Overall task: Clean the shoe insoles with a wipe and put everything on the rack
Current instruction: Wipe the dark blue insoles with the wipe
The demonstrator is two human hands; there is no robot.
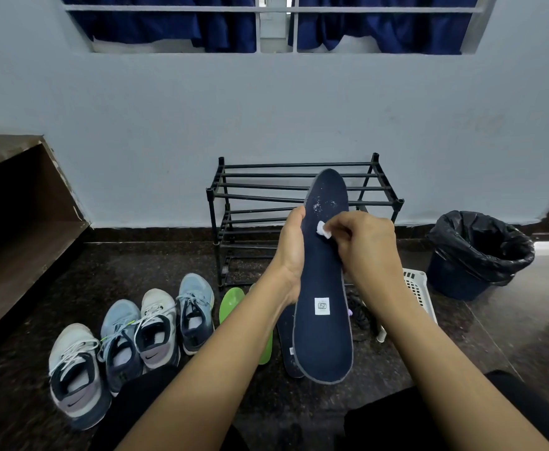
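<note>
Held insole (323,288): raised between both hands in front of the rack (299,187), toe end up, heel end toward the person.
Left hand (291,252): clasps the insole's left edge at mid-length, fingers curled behind it.
Right hand (364,242): pinches a small white wipe (323,230) and presses it to the insole's upper face.
Appearance: dark navy face, grey rim, a white square label near the heel, white flecks just above the wipe.
Count, insoles: one held; one navy insole (287,340) on the floor (494,336) beneath it; green insole (230,301) partly hidden by the left forearm, number unclear.
Count, shoes (157,327): four, in a row on the floor at left.
Surroundings: one lined bin (478,255) and one white basket (417,288) at right.
</note>
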